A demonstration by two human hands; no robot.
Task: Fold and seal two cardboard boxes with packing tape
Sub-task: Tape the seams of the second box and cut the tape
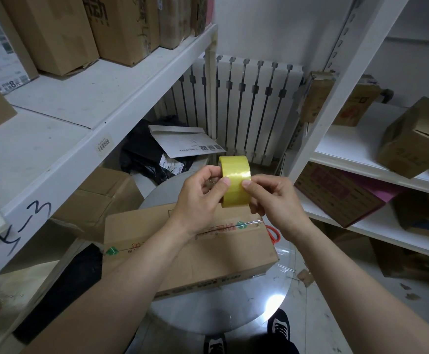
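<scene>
You hold a yellow roll of packing tape [234, 181] up in front of you, above the table and clear of the box. Your left hand [200, 198] grips the roll's left side: its thumb lies on the outer face and its curled fingers cover the core, so you cannot see whether they pass through it. Your right hand [272, 198] pinches the right side, thumb pressed flat on the yellow face and the other fingers curled behind the roll, out of sight. The tape's loose end is too hard to make out on the glossy surface.

Below your wrists, a long brown cardboard box [182, 254] lies flat on the round grey table [208, 312], its top flaps down. Your forearms cross over the middle of its seam; a shiny strip shows on the seam only near the right end. The red print along it is partly hidden and unreadable.

An orange looped handle [274, 235] sticks out just past the box's right end, the rest hidden behind the box.

White metal shelving [101, 118] on both sides carries other brown boxes, several cut off by the frame edges.
</scene>
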